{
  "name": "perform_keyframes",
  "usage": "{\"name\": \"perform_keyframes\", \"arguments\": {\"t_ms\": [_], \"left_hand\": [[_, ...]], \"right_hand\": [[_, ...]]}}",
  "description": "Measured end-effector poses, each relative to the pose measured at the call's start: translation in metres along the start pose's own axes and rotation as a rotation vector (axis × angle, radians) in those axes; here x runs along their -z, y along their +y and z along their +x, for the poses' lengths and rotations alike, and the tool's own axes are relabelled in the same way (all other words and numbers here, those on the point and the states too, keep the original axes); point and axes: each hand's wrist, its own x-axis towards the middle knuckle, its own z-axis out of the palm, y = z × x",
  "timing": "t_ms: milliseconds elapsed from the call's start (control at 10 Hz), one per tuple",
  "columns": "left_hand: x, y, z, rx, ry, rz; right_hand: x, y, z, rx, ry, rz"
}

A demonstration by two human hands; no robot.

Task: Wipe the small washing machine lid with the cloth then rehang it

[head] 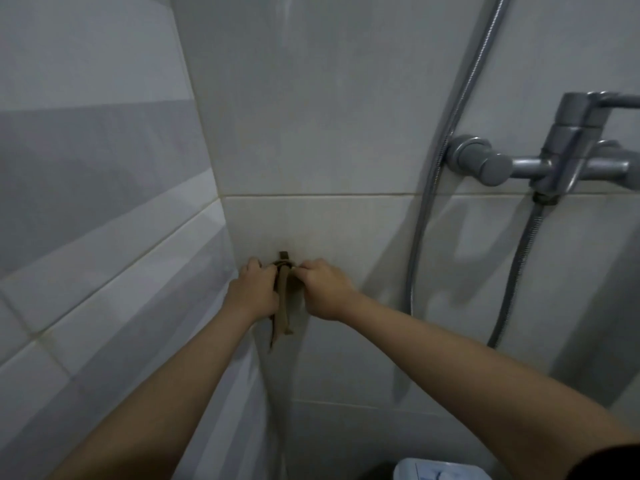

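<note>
A thin brown cloth (284,306) hangs down the tiled wall from a small hook (283,255) near the room's corner. My left hand (254,292) grips the cloth from the left, just below the hook. On the other side, my right hand (323,289) pinches the cloth's top at the hook. Both arms reach forward to the wall. A pale blue and white corner of the small washing machine (433,470) shows at the bottom edge; its lid is mostly out of frame.
A chrome shower mixer (540,161) sticks out of the wall at the right, level with my head. Its metal hose (429,202) loops down the wall close to my right arm. Tiled walls meet in a corner (225,216) left of the hook.
</note>
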Motion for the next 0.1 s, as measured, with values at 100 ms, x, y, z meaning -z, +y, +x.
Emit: {"name": "perform_keyframes", "arguments": {"t_ms": [100], "left_hand": [[0.0145,0.0186,-0.0008,0.024,0.098,-0.048]], "right_hand": [[0.0080,0.0113,-0.0105,-0.061,0.125,0.025]]}}
